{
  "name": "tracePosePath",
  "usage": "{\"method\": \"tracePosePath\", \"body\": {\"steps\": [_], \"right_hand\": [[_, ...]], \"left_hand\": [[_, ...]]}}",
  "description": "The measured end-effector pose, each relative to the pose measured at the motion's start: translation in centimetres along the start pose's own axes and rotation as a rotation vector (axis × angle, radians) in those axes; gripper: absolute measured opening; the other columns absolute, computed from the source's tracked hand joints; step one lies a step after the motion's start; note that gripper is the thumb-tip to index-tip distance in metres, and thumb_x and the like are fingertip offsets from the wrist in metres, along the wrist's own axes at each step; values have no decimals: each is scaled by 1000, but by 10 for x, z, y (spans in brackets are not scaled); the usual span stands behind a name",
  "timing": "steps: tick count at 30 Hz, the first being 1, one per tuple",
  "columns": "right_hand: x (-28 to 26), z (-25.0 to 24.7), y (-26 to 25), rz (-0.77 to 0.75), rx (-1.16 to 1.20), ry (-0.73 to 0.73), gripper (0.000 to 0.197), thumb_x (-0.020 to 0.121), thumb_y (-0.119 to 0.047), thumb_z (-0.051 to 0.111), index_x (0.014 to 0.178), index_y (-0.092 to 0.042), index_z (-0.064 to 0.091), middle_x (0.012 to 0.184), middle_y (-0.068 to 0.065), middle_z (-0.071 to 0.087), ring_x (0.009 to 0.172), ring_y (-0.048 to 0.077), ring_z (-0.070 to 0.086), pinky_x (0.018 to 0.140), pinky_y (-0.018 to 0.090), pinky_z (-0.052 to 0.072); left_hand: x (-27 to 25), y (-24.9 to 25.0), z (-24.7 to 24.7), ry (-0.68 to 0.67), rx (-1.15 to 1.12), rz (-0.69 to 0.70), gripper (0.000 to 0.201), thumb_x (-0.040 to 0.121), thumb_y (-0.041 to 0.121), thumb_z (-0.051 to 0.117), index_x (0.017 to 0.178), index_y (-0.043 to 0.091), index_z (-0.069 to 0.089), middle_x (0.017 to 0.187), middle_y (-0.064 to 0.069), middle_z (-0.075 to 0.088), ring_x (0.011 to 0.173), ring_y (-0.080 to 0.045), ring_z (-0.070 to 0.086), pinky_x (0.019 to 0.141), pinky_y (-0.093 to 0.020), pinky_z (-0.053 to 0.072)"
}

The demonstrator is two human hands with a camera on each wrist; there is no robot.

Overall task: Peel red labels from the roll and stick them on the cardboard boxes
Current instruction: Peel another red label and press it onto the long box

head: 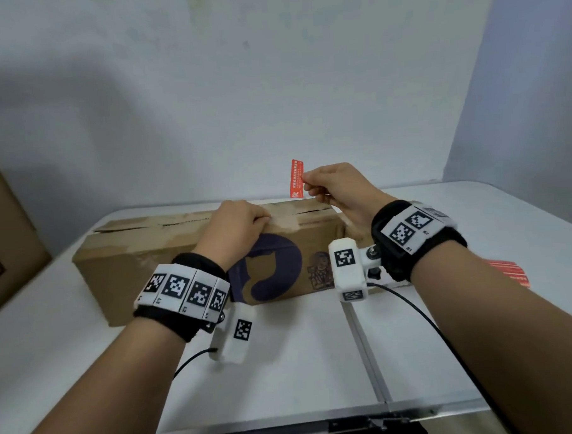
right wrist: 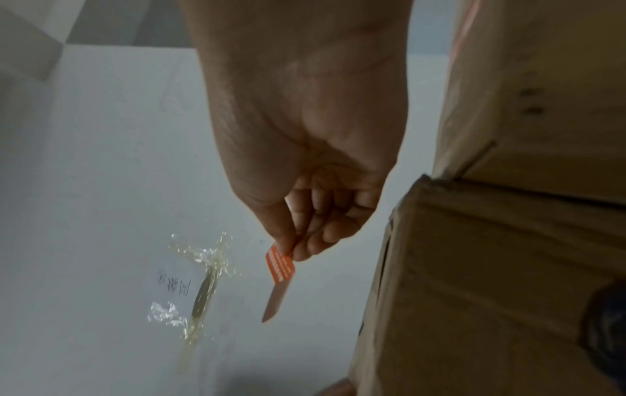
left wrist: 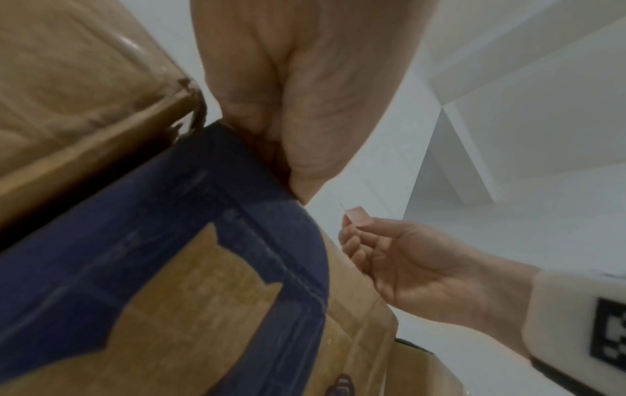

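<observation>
A long cardboard box (head: 142, 262) with a dark blue cat print lies across the white table (head: 284, 364). My left hand (head: 262, 219) rests on the box's top front edge, above the print, with its fingers curled over the edge. In the left wrist view the left hand (left wrist: 271, 134) meets the box (left wrist: 84, 80) at that edge. My right hand (head: 306, 180) pinches a red label (head: 297, 178) by one side, upright in the air over the box's right end. The right wrist view shows the pinch (right wrist: 288, 247), with the label (right wrist: 279, 268) hanging free beside the box (right wrist: 491, 268).
The roll of red labels (head: 508, 272) lies on the table at the right, partly behind my right forearm. A second, larger cardboard box (head: 7, 235) stands at the far left. A wall rises right behind the box. A metal seam (head: 365, 344) crosses the table.
</observation>
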State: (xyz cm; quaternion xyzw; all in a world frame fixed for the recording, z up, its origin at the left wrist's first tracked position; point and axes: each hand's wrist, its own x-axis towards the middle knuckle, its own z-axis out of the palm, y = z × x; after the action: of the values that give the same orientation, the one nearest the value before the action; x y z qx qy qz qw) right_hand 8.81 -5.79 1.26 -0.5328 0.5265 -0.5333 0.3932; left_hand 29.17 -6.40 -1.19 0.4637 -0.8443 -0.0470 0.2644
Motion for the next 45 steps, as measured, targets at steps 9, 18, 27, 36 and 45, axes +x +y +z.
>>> {"method": "tracePosePath", "body": {"steps": [9, 18, 27, 36, 45], "right_hand": [[11, 30, 12, 2, -141, -31, 18, 93, -13, 58, 92, 3, 67, 66, 3, 56, 57, 8, 48, 54, 14, 44], [13, 30, 17, 12, -194, -28, 22, 92, -10, 60, 98, 8, 69, 66, 3, 57, 55, 7, 49, 52, 11, 45], [14, 31, 17, 28, -173, -12, 20, 90, -11, 61, 93, 7, 69, 64, 3, 58, 53, 6, 50, 49, 10, 45], [13, 32, 21, -10, -264, -11, 15, 87, -12, 64, 86, 0, 71, 64, 1, 61, 55, 6, 53, 57, 17, 47], [12, 31, 24, -87, -488, -16, 14, 78, -14, 72, 87, -4, 74, 78, 2, 68, 74, 11, 59, 75, 29, 52]], "left_hand": [[5, -4, 2, -20, -166, 28, 20, 91, 8, 55, 104, 11, 70, 109, -2, 70, 102, -17, 62, 90, -24, 44], [5, -10, 5, 47, -258, 70, 21, 83, 18, 70, 93, 21, 52, 102, -3, 61, 91, -15, 66, 82, -29, 56], [1, -7, 11, 125, -291, 104, 20, 80, 25, 74, 95, 21, 62, 97, -1, 62, 86, -12, 66, 82, -31, 57], [3, -10, 13, 148, -229, 81, 11, 82, 27, 71, 92, 23, 73, 89, 3, 67, 86, -13, 63, 82, -37, 52], [-1, -12, 9, 74, -246, 97, 17, 85, 25, 68, 100, 28, 75, 94, 6, 73, 91, -11, 65, 86, -33, 52]]}}
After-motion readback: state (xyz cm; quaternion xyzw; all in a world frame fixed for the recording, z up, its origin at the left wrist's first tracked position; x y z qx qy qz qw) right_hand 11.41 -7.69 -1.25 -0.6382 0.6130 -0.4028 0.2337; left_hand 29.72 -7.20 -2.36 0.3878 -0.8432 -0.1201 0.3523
